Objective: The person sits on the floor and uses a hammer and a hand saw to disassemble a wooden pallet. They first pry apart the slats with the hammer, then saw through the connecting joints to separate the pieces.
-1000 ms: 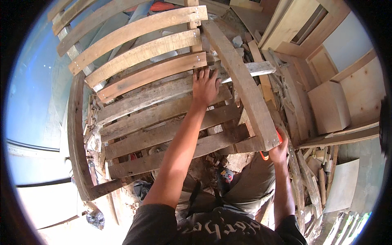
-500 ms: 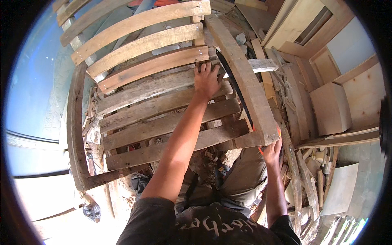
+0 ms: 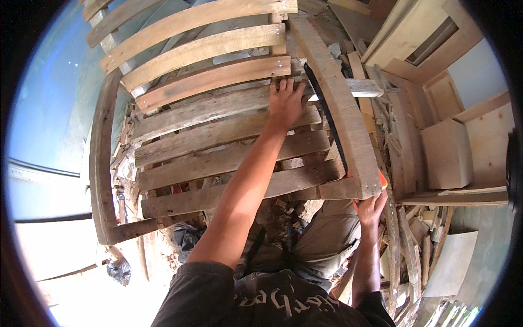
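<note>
My left hand (image 3: 287, 104) grips a weathered wooden slat (image 3: 204, 111), its fingers hooked over the far edge. That slat crosses a wooden frame and its pale right end (image 3: 366, 88) sticks out past the side beam (image 3: 343, 114). Along the beam's inner side runs the dark toothed blade of a handsaw (image 3: 329, 122), set across the slat close to my left hand. My right hand (image 3: 372, 206) is closed round the saw's orange handle (image 3: 383, 180), beneath the beam's near end. The beam hides part of the blade and handle.
Several lighter slats (image 3: 207, 49) continue the frame at the far side. A left side beam (image 3: 103, 158) closes it off. Wooden cabinets (image 3: 447, 152) and loose timber strips (image 3: 400, 245) stand at the right. A black plastic bag (image 3: 119, 271) lies at the lower left.
The frame, saw and both hands appear slightly further right in the picture. My right hand and the saw handle have shifted a little relative to the beam's end. My left hand keeps its grip.
</note>
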`<control>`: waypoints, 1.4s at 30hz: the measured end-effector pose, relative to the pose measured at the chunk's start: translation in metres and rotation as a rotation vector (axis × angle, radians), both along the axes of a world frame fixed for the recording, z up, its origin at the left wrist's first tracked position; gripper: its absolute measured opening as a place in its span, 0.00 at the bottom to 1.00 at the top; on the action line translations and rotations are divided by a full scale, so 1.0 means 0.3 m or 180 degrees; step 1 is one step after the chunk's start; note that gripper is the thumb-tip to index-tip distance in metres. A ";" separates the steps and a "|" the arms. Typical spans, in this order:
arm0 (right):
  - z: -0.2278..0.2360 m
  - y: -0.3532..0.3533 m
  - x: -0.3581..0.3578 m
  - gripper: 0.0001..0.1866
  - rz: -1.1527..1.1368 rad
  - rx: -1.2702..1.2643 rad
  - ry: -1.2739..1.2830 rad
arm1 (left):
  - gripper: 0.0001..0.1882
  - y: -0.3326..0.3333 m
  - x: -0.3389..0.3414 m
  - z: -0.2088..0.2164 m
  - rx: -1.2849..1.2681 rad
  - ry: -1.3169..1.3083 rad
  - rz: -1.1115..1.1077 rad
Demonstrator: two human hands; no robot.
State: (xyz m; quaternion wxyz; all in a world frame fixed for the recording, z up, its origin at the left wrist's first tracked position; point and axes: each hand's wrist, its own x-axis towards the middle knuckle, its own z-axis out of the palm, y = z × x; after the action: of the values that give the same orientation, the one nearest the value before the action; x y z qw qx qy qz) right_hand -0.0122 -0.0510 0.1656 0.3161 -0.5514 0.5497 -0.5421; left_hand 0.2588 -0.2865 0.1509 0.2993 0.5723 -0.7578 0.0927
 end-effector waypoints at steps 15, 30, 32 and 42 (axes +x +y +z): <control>-0.188 0.043 -0.152 0.24 -0.0449 0.0007 0.0319 | 0.27 0.007 0.014 -0.006 0.0143 0.0014 0.0045; -0.045 0.034 -0.022 0.28 -0.0115 -0.0032 0.0105 | 0.26 -0.001 0.016 -0.026 0.0042 0.0046 0.0219; -0.037 0.031 -0.021 0.29 -0.0196 -0.0068 0.0061 | 0.27 -0.002 0.002 -0.022 0.0049 -0.0058 0.0223; -0.068 0.054 -0.031 0.28 -0.0284 0.0084 0.0120 | 0.24 0.004 0.026 -0.004 -0.0033 0.0131 0.0101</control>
State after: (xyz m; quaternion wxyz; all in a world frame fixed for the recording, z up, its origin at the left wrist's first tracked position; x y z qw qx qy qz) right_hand -0.0214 -0.0348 0.1453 0.2884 -0.5322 0.5866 -0.5380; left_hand 0.2666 -0.2854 0.1498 0.3163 0.5845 -0.7418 0.0896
